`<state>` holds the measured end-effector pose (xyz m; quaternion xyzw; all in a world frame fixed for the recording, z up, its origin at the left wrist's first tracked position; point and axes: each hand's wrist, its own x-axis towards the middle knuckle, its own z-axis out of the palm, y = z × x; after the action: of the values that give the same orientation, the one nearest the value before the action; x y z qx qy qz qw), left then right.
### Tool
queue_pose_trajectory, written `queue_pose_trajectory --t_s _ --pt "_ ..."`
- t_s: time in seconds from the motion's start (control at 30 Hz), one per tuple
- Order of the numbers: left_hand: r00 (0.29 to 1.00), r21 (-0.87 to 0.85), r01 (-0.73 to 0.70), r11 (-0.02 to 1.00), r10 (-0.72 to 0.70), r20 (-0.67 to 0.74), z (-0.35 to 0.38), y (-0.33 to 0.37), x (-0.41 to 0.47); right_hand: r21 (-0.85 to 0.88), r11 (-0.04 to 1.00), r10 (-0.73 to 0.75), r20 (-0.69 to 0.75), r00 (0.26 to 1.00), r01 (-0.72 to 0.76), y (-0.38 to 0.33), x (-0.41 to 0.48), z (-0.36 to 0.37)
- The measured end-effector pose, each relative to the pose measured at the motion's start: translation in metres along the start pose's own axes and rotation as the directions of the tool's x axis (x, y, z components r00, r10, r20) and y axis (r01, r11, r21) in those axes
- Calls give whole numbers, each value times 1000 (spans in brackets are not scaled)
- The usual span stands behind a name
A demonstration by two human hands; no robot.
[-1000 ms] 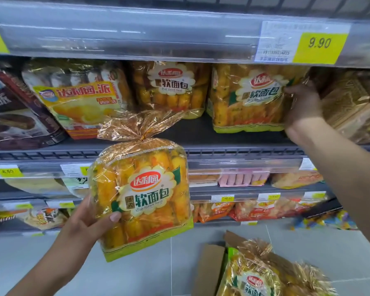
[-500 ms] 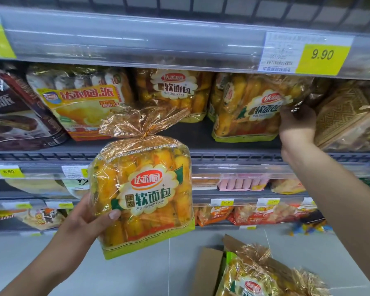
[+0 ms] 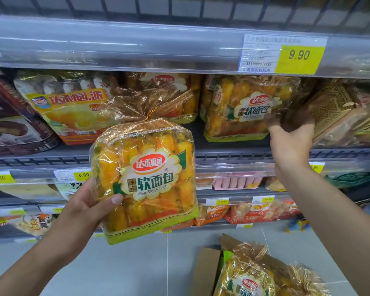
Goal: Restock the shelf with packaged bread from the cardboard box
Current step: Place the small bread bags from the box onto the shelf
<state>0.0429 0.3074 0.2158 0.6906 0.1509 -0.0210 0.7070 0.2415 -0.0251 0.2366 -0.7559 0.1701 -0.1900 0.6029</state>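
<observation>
Now the left hand (image 3: 88, 207) grips a soft bread pack (image 3: 145, 180); the right hand (image 3: 291, 135), spread wide, touches a shelved pack (image 3: 244, 107) that an uneven push could tip out.

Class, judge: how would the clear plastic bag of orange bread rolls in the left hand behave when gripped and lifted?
The clear plastic bag of orange bread rolls probably feels light: the left hand holds it by one side alone. Its glossy, crinkled film looks slippery and likely dents when squeezed. Its flat green base may let it stand.
</observation>
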Motion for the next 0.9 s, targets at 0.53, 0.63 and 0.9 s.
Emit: queue_pose_trajectory --t_s 0.53,0.63,0.9 --pt "994 -227 -28 973 51 96 15 52 63 -111 992 35 678 734 55 -33 -94 20" --pt "994 -155 -29 988 46 103 20 67 80 -80 993 -25 597 802 90 -39 -83 35" --pt "974 87 -176 980 186 -129 31 88 118 -68 998 44 513 857 -10 -53 -68 67"
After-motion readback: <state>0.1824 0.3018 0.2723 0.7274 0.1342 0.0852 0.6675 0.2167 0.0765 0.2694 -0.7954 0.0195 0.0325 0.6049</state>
